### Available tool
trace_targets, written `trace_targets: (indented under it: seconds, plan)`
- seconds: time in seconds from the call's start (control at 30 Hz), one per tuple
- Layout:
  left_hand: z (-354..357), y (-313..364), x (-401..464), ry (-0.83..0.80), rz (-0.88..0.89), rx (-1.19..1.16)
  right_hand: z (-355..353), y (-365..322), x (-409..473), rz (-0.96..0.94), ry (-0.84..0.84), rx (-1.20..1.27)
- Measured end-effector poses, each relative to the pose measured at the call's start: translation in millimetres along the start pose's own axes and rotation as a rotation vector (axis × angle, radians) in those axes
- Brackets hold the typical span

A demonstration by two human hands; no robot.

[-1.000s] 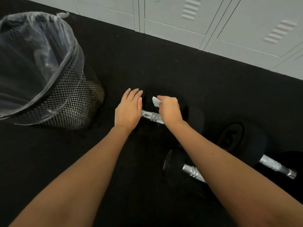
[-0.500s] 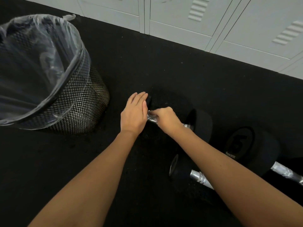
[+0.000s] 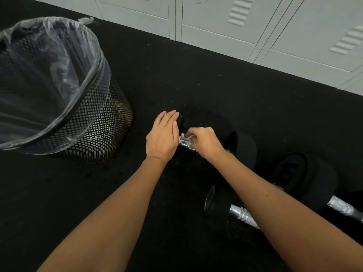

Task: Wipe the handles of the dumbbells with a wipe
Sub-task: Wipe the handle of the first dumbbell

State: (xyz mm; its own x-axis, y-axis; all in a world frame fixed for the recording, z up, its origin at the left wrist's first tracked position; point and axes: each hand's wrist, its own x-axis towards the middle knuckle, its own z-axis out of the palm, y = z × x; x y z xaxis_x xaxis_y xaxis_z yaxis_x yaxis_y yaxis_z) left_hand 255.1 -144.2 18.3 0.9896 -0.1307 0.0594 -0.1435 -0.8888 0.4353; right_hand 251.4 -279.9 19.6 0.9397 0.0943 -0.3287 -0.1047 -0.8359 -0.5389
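Note:
A black dumbbell (image 3: 242,149) with a silver knurled handle (image 3: 185,143) lies on the black floor at the centre. My left hand (image 3: 164,137) rests flat, fingers straight, on its left head, which is mostly hidden. My right hand (image 3: 205,143) curls over the handle and holds a small white wipe (image 3: 186,136) against it. A second dumbbell (image 3: 216,205) lies nearer me, its handle partly hidden under my right forearm. A third, marked 5 (image 3: 290,171), lies at the right.
A black mesh waste bin (image 3: 102,122) with a clear plastic liner stands at the left, close to my left hand. Grey lockers (image 3: 255,26) run along the far edge of the black rubber floor (image 3: 196,75).
My right hand came down from above the handle, where it held the wipe up, and now wraps the wipe around the handle. My left hand stays on the dumbbell head.

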Motion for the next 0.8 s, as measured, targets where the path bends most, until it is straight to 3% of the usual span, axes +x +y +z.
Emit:
trace_targets:
  seconds: [0.13,0.3,0.37,0.53,0.7,0.8]
  plan:
    - [0,0,0,0.004,-0.001,-0.006,6,-17,1,0.058,0.037,-0.053]
    - [-1,2,-1,0.005,-0.002,-0.012,25,-7,-28,-0.157,0.101,-0.105]
    - [-1,2,-1,0.005,-0.001,-0.012,25,5,-31,-0.240,0.098,-0.115]
    - [0,1,-1,0.003,-0.007,-0.004,26,-12,-27,-0.127,0.092,-0.142]
    - [-1,2,-1,0.005,-0.013,-0.006,21,0,-39,-0.341,0.039,-0.216]
    - [-1,2,-1,0.008,-0.009,-0.011,14,12,-42,-0.342,-0.004,-0.225]
